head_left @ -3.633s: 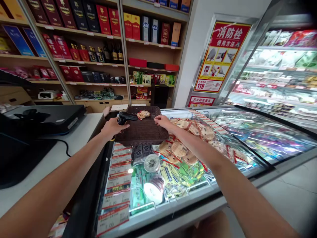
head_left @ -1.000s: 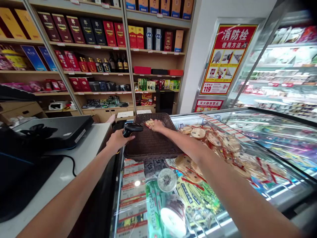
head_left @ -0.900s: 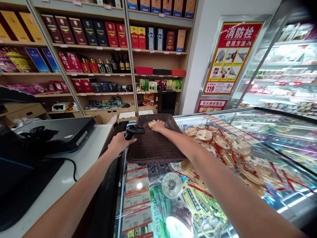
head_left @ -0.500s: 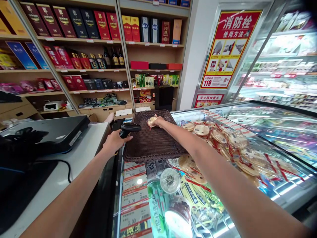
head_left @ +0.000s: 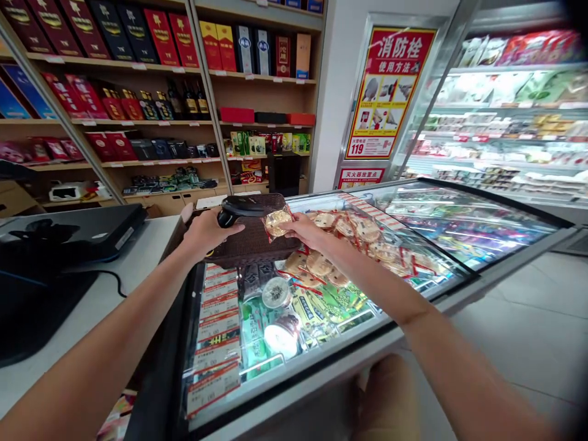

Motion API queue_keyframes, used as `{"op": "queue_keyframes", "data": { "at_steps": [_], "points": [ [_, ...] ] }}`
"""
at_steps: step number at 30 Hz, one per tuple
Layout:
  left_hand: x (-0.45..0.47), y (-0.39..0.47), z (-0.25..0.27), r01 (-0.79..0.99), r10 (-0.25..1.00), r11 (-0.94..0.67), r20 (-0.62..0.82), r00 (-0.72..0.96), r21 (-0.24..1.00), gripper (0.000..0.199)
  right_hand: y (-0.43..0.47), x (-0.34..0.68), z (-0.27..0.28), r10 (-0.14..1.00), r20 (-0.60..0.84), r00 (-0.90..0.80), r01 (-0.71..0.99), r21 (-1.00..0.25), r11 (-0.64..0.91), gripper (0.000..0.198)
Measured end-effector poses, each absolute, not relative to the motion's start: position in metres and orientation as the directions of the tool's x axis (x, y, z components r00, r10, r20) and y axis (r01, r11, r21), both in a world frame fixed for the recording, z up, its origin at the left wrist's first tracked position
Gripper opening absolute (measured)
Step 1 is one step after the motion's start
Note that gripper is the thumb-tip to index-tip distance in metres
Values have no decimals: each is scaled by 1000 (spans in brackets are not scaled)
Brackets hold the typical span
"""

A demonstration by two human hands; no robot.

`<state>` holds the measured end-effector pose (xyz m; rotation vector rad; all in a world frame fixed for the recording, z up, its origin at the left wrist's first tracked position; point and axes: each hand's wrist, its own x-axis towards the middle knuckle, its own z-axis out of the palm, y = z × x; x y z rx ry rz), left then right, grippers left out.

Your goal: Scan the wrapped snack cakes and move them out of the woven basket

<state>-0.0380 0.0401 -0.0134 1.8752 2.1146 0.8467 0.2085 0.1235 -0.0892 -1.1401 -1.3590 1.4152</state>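
Note:
My left hand is closed round the handle of a black handheld barcode scanner, its head pointing right over a brown woven basket. In my right hand I pinch a small clear packet with a pale round item inside and red edging. The packet hangs just right of the scanner's head, above the basket. To the right of the basket, several similar round packets lie heaped on the freezer's glass top.
At left, a white counter carries a flat black device with a cable. Price labels line the freezer's left side. Shelves with boxed bottles stand behind. A red fire-hydrant poster hangs beside lit chiller shelves.
My right hand has lifted the packet from inside the basket and brought it close to the scanner's head. The scanner has risen slightly. The view has shifted to the right.

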Motion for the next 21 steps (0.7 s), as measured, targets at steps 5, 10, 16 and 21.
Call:
{"op": "queue_keyframes", "data": {
  "at_steps": [5, 10, 16, 21],
  "points": [
    [19, 17, -7, 923, 969, 12, 222, -105, 384, 47, 69, 251, -88, 975, 25, -222, -92, -996, 5, 40],
    [49, 3, -4, 947, 979, 61, 166, -118, 316, 48, 46, 277, -88, 991, 0, -134, -70, -998, -9, 44],
    [56, -2, -5, 940, 976, -1, 203, -73, 342, 52, 51, 293, -104, 999, 36, 15, -139, -990, 38, 49],
    [52, -10, -9, 921, 977, -21, 205, -65, 390, 52, 56, 313, -121, 955, 86, 284, -11, -996, 93, 50]
  ]
}}
